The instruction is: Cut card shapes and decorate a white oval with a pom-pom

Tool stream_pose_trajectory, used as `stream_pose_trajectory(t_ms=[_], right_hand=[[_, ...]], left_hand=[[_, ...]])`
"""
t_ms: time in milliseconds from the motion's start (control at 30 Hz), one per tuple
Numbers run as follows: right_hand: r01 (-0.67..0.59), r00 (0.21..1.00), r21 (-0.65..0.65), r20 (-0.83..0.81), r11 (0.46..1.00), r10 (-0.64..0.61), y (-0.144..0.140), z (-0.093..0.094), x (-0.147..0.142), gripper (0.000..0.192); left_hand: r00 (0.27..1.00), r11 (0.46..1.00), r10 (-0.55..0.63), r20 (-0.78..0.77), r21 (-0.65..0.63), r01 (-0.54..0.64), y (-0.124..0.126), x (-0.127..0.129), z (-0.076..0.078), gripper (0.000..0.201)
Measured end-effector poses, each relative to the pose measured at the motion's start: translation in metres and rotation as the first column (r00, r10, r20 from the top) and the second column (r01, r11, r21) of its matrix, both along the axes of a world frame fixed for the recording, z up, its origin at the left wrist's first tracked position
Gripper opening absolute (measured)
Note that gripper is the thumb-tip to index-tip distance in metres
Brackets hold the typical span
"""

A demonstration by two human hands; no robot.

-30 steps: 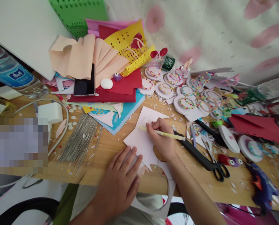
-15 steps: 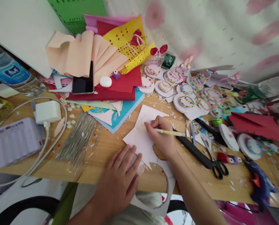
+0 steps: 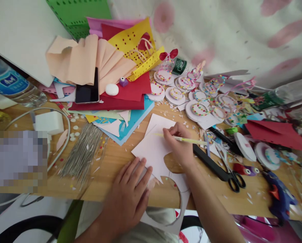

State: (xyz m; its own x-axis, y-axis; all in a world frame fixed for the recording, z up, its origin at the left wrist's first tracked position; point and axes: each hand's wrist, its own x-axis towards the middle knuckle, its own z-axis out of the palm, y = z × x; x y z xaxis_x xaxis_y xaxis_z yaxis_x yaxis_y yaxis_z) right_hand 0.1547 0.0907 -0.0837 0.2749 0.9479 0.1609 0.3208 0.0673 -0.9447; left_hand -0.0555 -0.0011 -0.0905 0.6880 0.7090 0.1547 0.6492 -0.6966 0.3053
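My right hand (image 3: 179, 143) grips a slim yellow pen (image 3: 195, 140), its tip over a sheet of white paper (image 3: 151, 145) with round pieces cut out of it. A thin drawn line shows on the sheet's upper left. My left hand (image 3: 130, 189) lies flat with fingers spread, fingertips on the sheet's lower left edge. Below the right wrist, a white paper offcut (image 3: 183, 199) with a large round hole hangs over the table edge. Scissors with black handles (image 3: 234, 177) lie to the right of my right forearm.
A bundle of thin metal wires (image 3: 83, 153) lies left, beside a white charger (image 3: 49, 122) and cable. Coloured paper (image 3: 135, 118), a phone (image 3: 87, 93) and several beaded rings on white discs (image 3: 175, 95) fill the back. A blue glue gun (image 3: 280, 192) is at right.
My right hand and the pen have moved slightly to the right across the paper. The left hand stays in place on the sheet. The whole view has shifted a little.
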Motion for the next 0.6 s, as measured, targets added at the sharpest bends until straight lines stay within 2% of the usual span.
stream_pose_trajectory(t_ms=[100, 233, 433, 600], right_hand=[[-0.044, 0.997, 0.001, 0.06, 0.999, 0.044, -0.001, -0.005, -0.003, 0.03], [-0.028, 0.994, 0.028, 0.106, 0.999, 0.024, 0.0, -0.005, -0.002, 0.029], [0.042, 0.997, -0.014, 0.072, 0.999, -0.041, 0.002, 0.003, 0.0, 0.031], [0.059, 0.998, 0.005, 0.032, 0.998, -0.059, 0.002, 0.0, 0.007, 0.032]], left_hand=[[1.0, 1.0, 0.002, 0.011, 0.007, -0.002, 0.002, 0.0, -0.001, 0.058], [1.0, 1.0, 0.011, 0.026, 0.009, -0.011, 0.002, 0.001, 0.0, 0.057], [0.999, 1.0, 0.018, 0.038, -0.003, -0.017, 0.001, 0.0, 0.002, 0.057], [0.999, 1.0, 0.014, 0.035, 0.008, -0.015, 0.001, 0.001, 0.0, 0.058]])
